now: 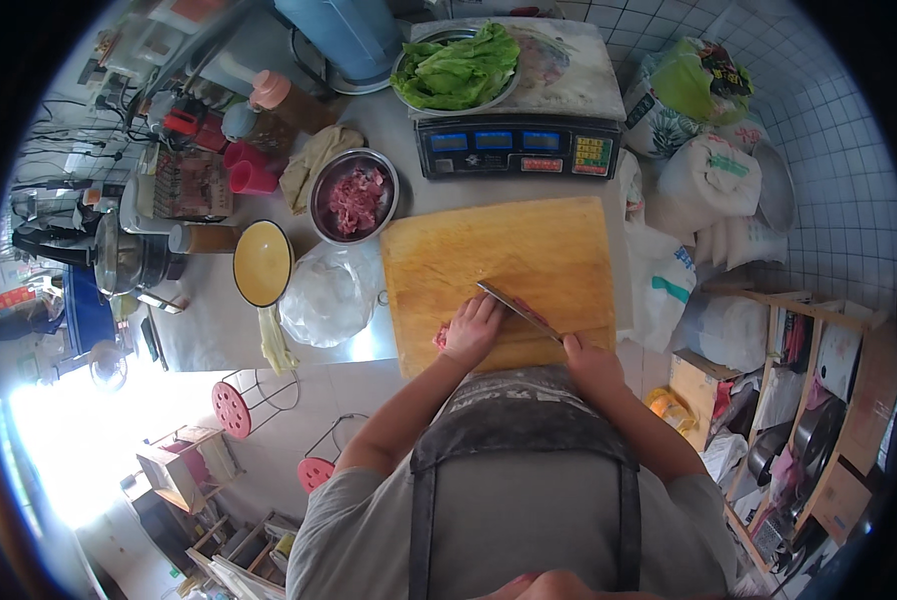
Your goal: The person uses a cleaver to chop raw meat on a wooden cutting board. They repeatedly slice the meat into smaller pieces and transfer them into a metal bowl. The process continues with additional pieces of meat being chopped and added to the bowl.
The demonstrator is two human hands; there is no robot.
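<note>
A wooden cutting board [497, 240] lies in front of me on the counter. My right hand [592, 362] grips the handle of a kitchen knife [522, 309], whose blade slants up and left across the board. Beside the blade, my left hand [475, 328] rests on the board with bent fingers; what lies beneath them is mostly hidden. Raw red meat [440, 336] shows at the left of that hand. A thin strip of meat [532, 306] lies along the far side of the blade. Cut meat [357, 201] fills part of a steel bowl [315, 202] past the board's upper left corner.
Behind the board stands a digital scale [516, 146], with lettuce [460, 66] in a metal bowl on its platform. Left of the board are a clear plastic bag [332, 296] and a yellow enamel bowl [262, 262]. White sacks [711, 180] crowd the right wall.
</note>
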